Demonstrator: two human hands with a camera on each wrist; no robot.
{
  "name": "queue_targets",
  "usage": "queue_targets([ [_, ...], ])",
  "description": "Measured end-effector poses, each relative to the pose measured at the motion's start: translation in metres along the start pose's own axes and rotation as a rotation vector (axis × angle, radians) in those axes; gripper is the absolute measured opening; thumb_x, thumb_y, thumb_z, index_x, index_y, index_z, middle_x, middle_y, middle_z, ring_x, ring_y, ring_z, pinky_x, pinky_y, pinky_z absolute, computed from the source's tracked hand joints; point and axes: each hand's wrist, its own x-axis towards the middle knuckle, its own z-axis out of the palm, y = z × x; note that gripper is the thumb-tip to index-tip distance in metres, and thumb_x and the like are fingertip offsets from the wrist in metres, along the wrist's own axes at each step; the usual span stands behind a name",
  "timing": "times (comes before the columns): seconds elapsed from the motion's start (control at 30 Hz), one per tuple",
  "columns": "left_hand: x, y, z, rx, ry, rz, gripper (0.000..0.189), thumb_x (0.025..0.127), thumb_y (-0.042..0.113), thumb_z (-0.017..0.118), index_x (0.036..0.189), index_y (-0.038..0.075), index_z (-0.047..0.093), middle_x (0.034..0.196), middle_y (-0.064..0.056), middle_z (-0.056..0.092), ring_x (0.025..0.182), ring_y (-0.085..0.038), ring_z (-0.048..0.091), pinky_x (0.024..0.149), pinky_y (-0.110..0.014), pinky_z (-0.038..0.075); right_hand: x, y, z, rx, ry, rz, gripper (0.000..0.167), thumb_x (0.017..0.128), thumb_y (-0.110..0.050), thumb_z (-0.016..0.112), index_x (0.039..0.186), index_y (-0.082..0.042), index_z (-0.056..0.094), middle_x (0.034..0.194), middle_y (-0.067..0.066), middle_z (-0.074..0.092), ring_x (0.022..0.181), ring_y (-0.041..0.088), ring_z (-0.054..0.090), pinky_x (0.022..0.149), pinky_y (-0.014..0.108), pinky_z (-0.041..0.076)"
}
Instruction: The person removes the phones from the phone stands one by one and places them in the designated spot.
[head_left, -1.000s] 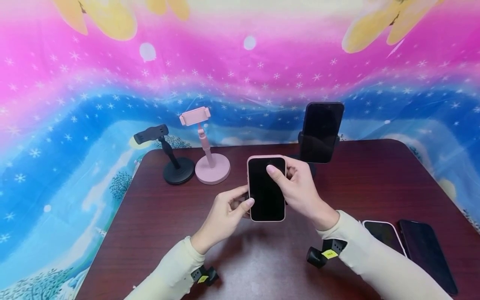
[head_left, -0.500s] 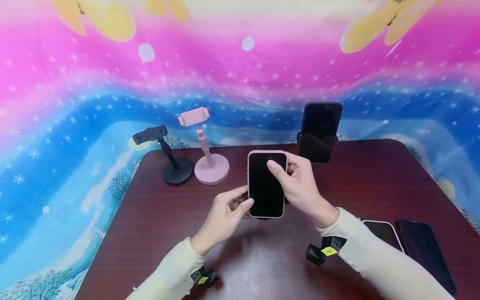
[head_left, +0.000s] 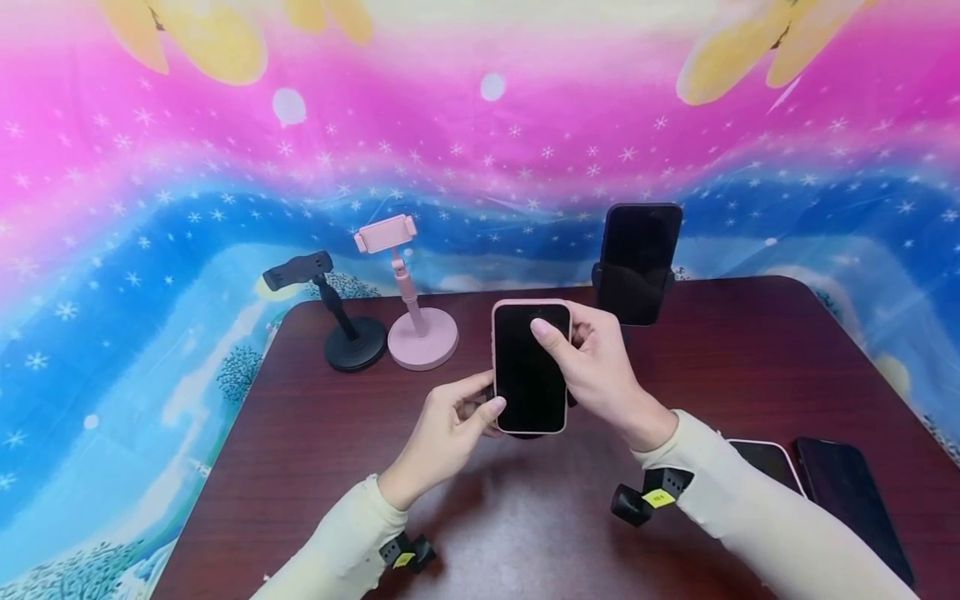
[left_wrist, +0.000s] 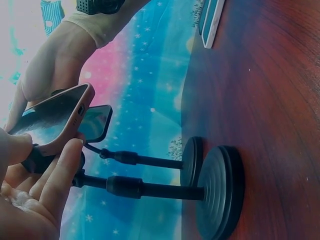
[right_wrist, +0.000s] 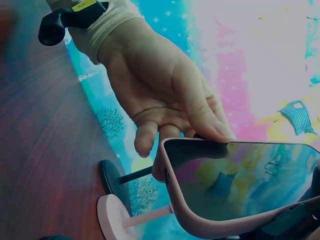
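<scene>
A smartphone (head_left: 531, 367) in a pink case stands upright over the middle of the table, its dark screen towards me. My left hand (head_left: 453, 429) pinches its lower left edge, thumb in front and fingers behind. At the upper right, my right hand (head_left: 603, 367) grips it with the thumb on the screen. Behind the phone is a black phone stand (left_wrist: 165, 190), seen in the left wrist view with its round base on the table. The phone hides most of this stand in the head view. A black clamp arm (right_wrist: 295, 220) touches the phone's edge in the right wrist view.
A black phone stand (head_left: 352, 342) and a pink one (head_left: 423, 337) stand at the back left. Another phone (head_left: 639, 262) sits upright in a stand at the back right. Two phones, one white-edged (head_left: 768, 462) and one black (head_left: 855, 504), lie at the right.
The pink-cased phone has risen slightly and its lower end sits higher, showing a bit of black beneath it. Both hands keep their hold.
</scene>
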Motion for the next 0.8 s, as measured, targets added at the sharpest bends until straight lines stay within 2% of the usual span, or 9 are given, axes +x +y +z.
queue_targets([
  [0.23, 0.001, 0.0002, -0.0005, -0.005, -0.009, -0.01, 0.039, 0.101, 0.003, 0.059, 0.138, -0.006, 0.057, 0.115, -0.029, 0.071, 0.081, -0.002, 0.073, 0.07, -0.032, 0.065, 0.0018, -0.0012, -0.0011, -0.005, -0.008, -0.007, 0.019, 0.1, -0.003, 0.06, 0.11, 0.01, 0.068, 0.078, -0.016, 0.075, 0.068, 0.011, 0.075, 0.062, 0.03, 0.063],
  [0.47, 0.0013, 0.0039, -0.0009, -0.002, -0.026, -0.021, 0.039, 0.101, 0.005, 0.059, 0.139, -0.004, 0.057, 0.119, -0.027, 0.071, 0.084, -0.009, 0.074, 0.07, -0.033, 0.065, 0.0043, -0.0033, -0.002, 0.011, -0.003, -0.011, 0.02, 0.1, -0.002, 0.059, 0.111, 0.011, 0.068, 0.078, -0.014, 0.076, 0.068, 0.011, 0.075, 0.062, 0.029, 0.063],
  [0.67, -0.0022, 0.0038, -0.0009, -0.017, -0.028, -0.036, 0.04, 0.101, 0.005, 0.059, 0.14, -0.004, 0.056, 0.122, -0.027, 0.07, 0.084, -0.006, 0.074, 0.071, -0.037, 0.065, 0.0085, -0.0072, -0.0011, 0.012, -0.002, -0.019, 0.02, 0.1, -0.003, 0.059, 0.112, 0.011, 0.068, 0.078, -0.013, 0.076, 0.07, 0.011, 0.075, 0.063, 0.03, 0.064],
  [0.8, -0.0024, 0.0036, 0.0001, -0.03, -0.026, -0.016, 0.04, 0.101, 0.006, 0.059, 0.14, -0.003, 0.056, 0.123, -0.027, 0.069, 0.088, -0.017, 0.076, 0.071, -0.04, 0.065, 0.0089, -0.0084, -0.0012, 0.019, -0.001, -0.017, 0.019, 0.1, -0.002, 0.058, 0.11, 0.012, 0.068, 0.078, -0.013, 0.076, 0.069, 0.011, 0.075, 0.063, 0.03, 0.064],
])
